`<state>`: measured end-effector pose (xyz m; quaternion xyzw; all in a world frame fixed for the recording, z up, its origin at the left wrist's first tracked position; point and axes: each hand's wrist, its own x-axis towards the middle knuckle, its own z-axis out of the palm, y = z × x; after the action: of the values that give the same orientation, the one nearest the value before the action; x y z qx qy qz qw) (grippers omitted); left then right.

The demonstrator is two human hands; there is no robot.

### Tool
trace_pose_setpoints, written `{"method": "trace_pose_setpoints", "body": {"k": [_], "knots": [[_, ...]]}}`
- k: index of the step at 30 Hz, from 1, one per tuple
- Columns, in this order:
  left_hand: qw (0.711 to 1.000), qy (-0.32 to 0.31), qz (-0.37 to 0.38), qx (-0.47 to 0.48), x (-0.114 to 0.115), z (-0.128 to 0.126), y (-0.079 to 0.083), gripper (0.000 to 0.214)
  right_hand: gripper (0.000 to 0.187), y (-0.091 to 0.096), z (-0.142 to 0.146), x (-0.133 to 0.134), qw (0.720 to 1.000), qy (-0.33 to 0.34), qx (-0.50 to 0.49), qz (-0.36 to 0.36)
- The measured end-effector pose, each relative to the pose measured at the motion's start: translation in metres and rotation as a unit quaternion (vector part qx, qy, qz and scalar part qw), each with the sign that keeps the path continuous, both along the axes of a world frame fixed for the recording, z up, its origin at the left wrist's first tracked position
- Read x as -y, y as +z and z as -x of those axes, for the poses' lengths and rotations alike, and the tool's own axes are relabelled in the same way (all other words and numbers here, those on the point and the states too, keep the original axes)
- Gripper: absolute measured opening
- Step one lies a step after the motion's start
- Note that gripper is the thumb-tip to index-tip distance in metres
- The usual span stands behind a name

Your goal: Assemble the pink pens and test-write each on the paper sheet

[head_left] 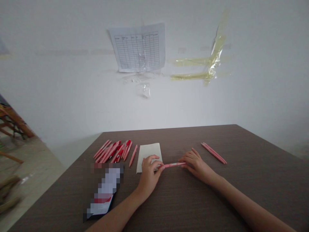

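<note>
Open tabletop (183, 203) between the forearms, pink pen (174, 164) spanning left hand (150, 170) to right hand (196, 163) and barring the gap, free lane beyond it toward the wall (183, 106), loose pink pens (214, 153) bounding that lane at right, pen heap (113, 151) obstructing far left.

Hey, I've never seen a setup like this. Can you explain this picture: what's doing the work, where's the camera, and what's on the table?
There's no machine here, just a person's bare hands. The one picture comes from a camera worn on that person's head, looking forward and down. The left hand and right hand hold opposite ends of a pink pen above the brown table. To the left lie a pile of pink and red pens, a single pen, a pale paper pad or sheet and a pixelated, dark-edged object. A few more pink pens lie to the right.
</note>
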<state>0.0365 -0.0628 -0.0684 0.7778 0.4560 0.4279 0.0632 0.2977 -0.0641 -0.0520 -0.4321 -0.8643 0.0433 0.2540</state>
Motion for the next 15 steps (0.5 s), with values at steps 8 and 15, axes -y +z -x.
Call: {"method": "trace_pose_setpoints", "body": {"k": [8, 15], "knots": [[1.0, -0.002, -0.006, 0.0, -0.0001, 0.0005, 0.001, 0.005, 0.013, -0.0014, -0.0002, -0.0007, 1.0, -0.018, -0.012, -0.018], [1.0, -0.017, 0.009, 0.003, -0.0001, 0.0003, 0.0011, 0.004, 0.016, 0.0012, -0.0009, 0.0001, 1.0, 0.02, -0.014, -0.007]]}}
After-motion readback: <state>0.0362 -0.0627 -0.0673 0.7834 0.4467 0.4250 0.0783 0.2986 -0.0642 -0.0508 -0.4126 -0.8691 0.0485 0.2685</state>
